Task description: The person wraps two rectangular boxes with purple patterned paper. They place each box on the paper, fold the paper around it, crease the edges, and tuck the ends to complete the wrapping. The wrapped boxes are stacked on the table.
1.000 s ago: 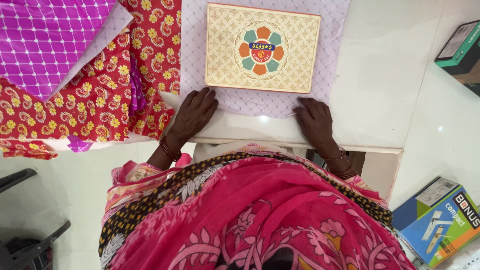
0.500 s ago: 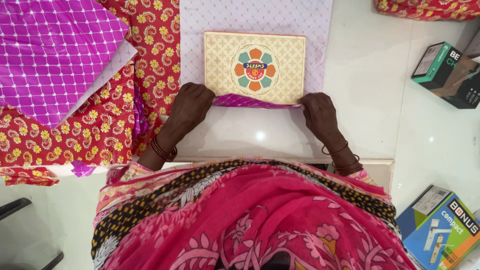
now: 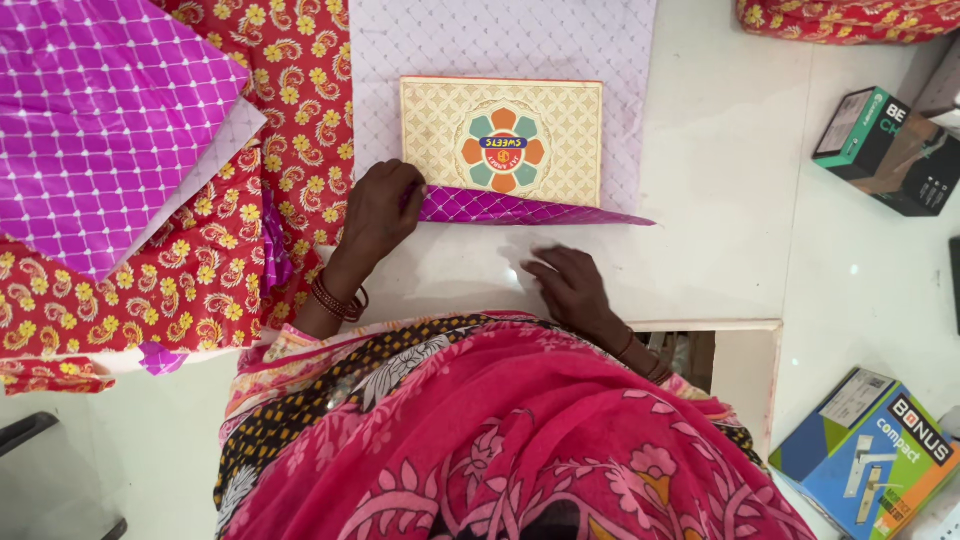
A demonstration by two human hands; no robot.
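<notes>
We record a white surface [image 3: 740,200] carrying all items, its near edge against the person's body. At its left edge lie loose sheets: a red floral wrapping sheet [image 3: 200,260] with a magenta lattice-patterned sheet [image 3: 100,120] overlapping it at the far left corner. Toward the middle of the far edge we note a pale lilac wrapping sheet [image 3: 500,40], patterned side down, spread flat. A cream sweet box [image 3: 502,140] with a flower medallion on its lid sits on this sheet. The sheet's near edge is folded up over the box's near side, showing its magenta face as a narrow flap [image 3: 520,208] that tapers off to the right.

We find the left hand [image 3: 380,210] at the box's near left corner, fingers curled and pressing the flap down against the box. The right hand [image 3: 568,285] lies nearer the near edge of the surface, clear of the flap, fingers loosely spread and grasping nothing. A green and dark carton [image 3: 885,150] rests at the right edge.
</notes>
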